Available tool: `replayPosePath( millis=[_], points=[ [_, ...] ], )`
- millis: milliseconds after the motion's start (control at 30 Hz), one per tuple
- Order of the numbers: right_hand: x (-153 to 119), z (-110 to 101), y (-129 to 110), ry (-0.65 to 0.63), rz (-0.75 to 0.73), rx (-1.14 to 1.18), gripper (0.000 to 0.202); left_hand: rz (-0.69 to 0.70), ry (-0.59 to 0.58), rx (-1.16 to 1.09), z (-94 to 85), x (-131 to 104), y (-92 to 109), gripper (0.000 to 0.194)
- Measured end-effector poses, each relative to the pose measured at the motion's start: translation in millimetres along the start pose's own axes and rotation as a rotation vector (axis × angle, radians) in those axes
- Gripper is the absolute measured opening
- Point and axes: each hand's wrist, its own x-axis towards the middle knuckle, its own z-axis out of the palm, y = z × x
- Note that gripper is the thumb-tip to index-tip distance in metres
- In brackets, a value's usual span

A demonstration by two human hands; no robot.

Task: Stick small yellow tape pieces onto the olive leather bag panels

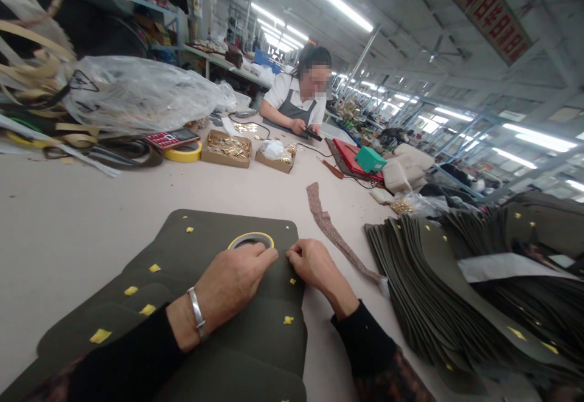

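Observation:
Dark olive panels (214,323) lie overlapped in front of me, dotted with small yellow tape pieces (147,309) along both sides. My left hand (237,277), with a silver bracelet at the wrist, is closed around a roll of yellow tape (250,237) above the top panel. Close by on the right, my right hand (314,262) pinches thumb and finger together at the panel's upper right edge. Whatever sits between those fingertips is too small to make out. Near the right hand, a small hole or white spot (287,227) marks the panel's corner.
A fanned stack of olive panels (410,286) fills the right side. A brown speckled strip (335,235) lies before it. Further back are boxes of gold metal pieces (227,149), another yellow tape roll (183,152) and a plastic bag (146,92). A co-worker (296,98) sits across the table.

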Motion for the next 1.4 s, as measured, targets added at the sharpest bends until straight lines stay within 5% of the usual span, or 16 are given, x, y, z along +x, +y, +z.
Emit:
replayPosePath(
  millis=[200, 367, 533, 700, 933, 1133, 1267, 1400],
  points=[
    [-22, -1, 3, -0.062, 0.005, 0.176, 0.024, 0.006, 0.227, -0.192, -4.2, -1, -6, 0.029],
    [-38, -8, -9, 0.254, -0.193, 0.526, 0.018, 0.040, 0.242, -0.195, -0.1, -1, -1, 0.040],
    [-40, -6, -20, 0.368, -0.494, 0.447, 0.016, 0.078, 0.299, -0.123, 7.0, -3, 0, 0.036],
    [-37, 0, -22, 0.452, -0.541, 0.316, 0.015, 0.065, 0.293, -0.129, 7.6, -4, 1, 0.031],
    [-39, 7, -23, 0.594, -0.558, 0.240, 0.015, -0.004, 0.126, -0.218, 1.8, -2, 4, 0.017],
    [-40, 10, -31, 0.334, -0.083, 0.672, 0.011, 0.058, 0.272, -0.115, 3.9, -1, 6, 0.023],
    [-19, 11, -11, 0.250, 0.215, 0.916, 0.013, 0.107, 0.384, -0.092, 3.1, -3, 9, 0.022],
    [6, 10, 22, 0.105, 0.329, 0.902, 0.020, 0.047, 0.204, 0.020, 6.8, -3, 9, 0.016]
  ],
)
